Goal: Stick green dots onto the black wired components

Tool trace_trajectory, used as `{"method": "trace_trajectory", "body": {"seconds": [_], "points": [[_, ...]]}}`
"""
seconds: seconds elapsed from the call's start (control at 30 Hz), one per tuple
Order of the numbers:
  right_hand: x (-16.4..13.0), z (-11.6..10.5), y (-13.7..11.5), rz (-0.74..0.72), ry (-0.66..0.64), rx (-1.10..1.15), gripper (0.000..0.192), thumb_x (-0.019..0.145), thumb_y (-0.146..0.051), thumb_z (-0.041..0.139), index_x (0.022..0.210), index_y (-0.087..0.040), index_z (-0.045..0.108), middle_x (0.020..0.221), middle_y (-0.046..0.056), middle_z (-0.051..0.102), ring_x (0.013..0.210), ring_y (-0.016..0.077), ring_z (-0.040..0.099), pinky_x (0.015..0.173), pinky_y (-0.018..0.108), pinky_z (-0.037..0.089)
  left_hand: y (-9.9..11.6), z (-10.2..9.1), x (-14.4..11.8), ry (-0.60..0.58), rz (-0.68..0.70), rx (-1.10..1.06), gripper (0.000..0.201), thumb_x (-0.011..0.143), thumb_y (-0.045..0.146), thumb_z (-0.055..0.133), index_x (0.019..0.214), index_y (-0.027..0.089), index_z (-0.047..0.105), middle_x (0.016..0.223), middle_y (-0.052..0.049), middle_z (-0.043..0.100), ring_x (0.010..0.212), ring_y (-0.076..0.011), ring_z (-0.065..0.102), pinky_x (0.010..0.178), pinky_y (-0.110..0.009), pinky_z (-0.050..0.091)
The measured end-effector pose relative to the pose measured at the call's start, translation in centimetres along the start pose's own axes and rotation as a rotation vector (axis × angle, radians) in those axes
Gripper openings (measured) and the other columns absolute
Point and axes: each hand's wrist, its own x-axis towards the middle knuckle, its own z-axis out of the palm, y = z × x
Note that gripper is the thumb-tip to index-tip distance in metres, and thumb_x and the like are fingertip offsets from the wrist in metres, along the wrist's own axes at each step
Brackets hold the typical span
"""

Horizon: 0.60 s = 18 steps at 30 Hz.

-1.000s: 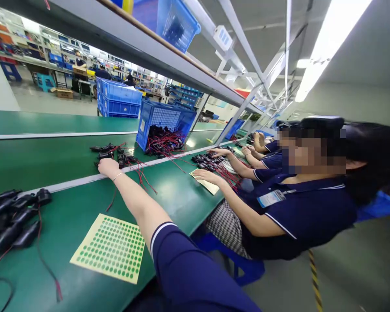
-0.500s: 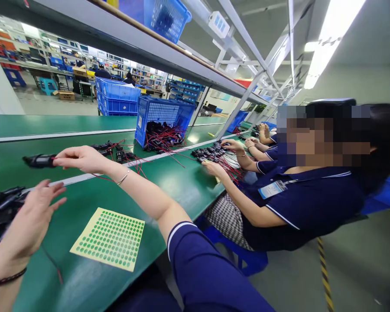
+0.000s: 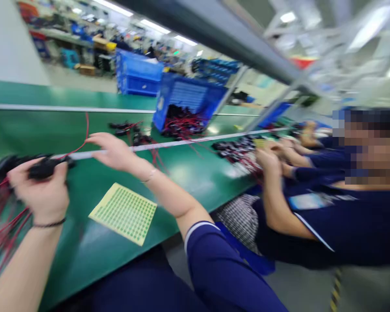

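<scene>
My left hand (image 3: 42, 190) is wrapped round a black cylindrical part (image 3: 44, 168) with a thin red wire (image 3: 72, 152) running from it. My right hand (image 3: 112, 149) is just to the right, its thumb and fingers apart. The wire bends close to those fingertips; blur hides whether they touch. Beside and behind my left hand lies a pile of similar black parts (image 3: 3, 167), with red wires trailing towards me. Between my forearms, a pale yellow sheet of round green stickers (image 3: 125, 212) lies flat on the green table (image 3: 185, 190).
A blue crate (image 3: 160, 104) lies on its side, spilling black parts and red wires. A few loose parts (image 3: 138, 136) sit left of it. On the right, a co-worker (image 3: 312, 208) handles a row of parts (image 3: 234, 147). A grey shelf beam (image 3: 234, 39) crosses overhead.
The black part has passed from my right hand into my left, which has closed round it. My right hand has opened. The view has tilted and shifted, with blur.
</scene>
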Motion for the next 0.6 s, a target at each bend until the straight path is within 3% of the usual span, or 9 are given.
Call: {"method": "trace_trajectory", "body": {"seconds": [0.07,0.17,0.27,0.37,0.43,0.5,0.6], "points": [[-2.9,0.5,0.8,0.039,-0.038,0.066,0.026,0.09,-0.015,0.065,0.115,-0.012,0.067,0.122,0.011,0.07,0.115,0.0198,0.063,0.102,0.033,0.048,-0.1,-0.8,-0.8,0.013,0.155,0.073,0.045,0.064,0.035,0.082,0.1,0.023,0.057,0.106,-0.002,0.067,0.095,-0.0204,0.064,0.098,-0.048,0.051],[-6.4,2.3,3.2,0.031,-0.296,0.157,0.016,0.09,-0.016,0.062,0.103,-0.016,0.071,0.102,0.008,0.075,0.094,0.0201,0.069,0.087,0.034,0.053,-0.9,-1.1,-2.4,-0.151,0.123,0.164,0.03,0.078,0.033,0.075,0.099,0.02,0.058,0.098,-0.004,0.069,0.095,-0.0196,0.066,0.093,-0.041,0.053],[-8.7,4.8,3.8,-0.035,-0.475,0.164,0.014,0.091,-0.016,0.061,0.099,-0.018,0.072,0.102,0.008,0.075,0.097,0.0218,0.067,0.089,0.037,0.052,-1.5,-1.2,-4.1,-0.336,0.06,0.226,0.025,0.082,0.031,0.073,0.101,0.021,0.061,0.1,-0.004,0.07,0.095,-0.0185,0.067,0.09,-0.035,0.054],[-9.8,6.7,2.5,-0.098,-0.503,0.14,0.015,0.089,-0.021,0.066,0.104,-0.018,0.07,0.106,0.009,0.073,0.103,0.025,0.062,0.096,0.043,0.049,-1.2,-1.3,-5.2,-0.467,0.008,0.226,0.022,0.083,0.03,0.07,0.1,0.021,0.061,0.1,-0.004,0.07,0.094,-0.0184,0.067,0.088,-0.033,0.053],[-9.9,7.7,1.7,-0.116,-0.494,0.128,0.027,0.087,-0.03,0.071,0.111,-0.017,0.068,0.111,0.011,0.071,0.106,0.0268,0.06,0.097,0.045,0.048,-1.0,-1.3,-5.6,-0.519,-0.038,0.218,0.02,0.082,0.029,0.07,0.098,0.021,0.061,0.098,-0.003,0.07,0.092,-0.0184,0.066,0.087,-0.033,0.053],[-9.9,8.4,1.3,-0.115,-0.485,0.096,0.036,0.085,-0.036,0.074,0.114,-0.017,0.068,0.114,0.013,0.069,0.107,0.0281,0.057,0.094,0.046,0.048,-0.9,-1.1,-5.8,-0.547,-0.098,0.208,0.019,0.081,0.028,0.069,0.097,0.02,0.061,0.096,-0.003,0.069,0.091,-0.018,0.066,0.085,-0.032,0.053],[-9.8,9.1,1.2,-0.11,-0.488,0.028,0.031,0.084,-0.038,0.075,0.107,-0.018,0.07,0.108,0.012,0.068,0.103,0.0283,0.056,0.087,0.044,0.047,-0.8,-0.8,-5.9,-0.557,-0.197,0.193,0.019,0.079,0.026,0.07,0.095,0.021,0.06,0.095,-0.002,0.068,0.089,-0.0176,0.065,0.083,-0.031,0.052]]}}
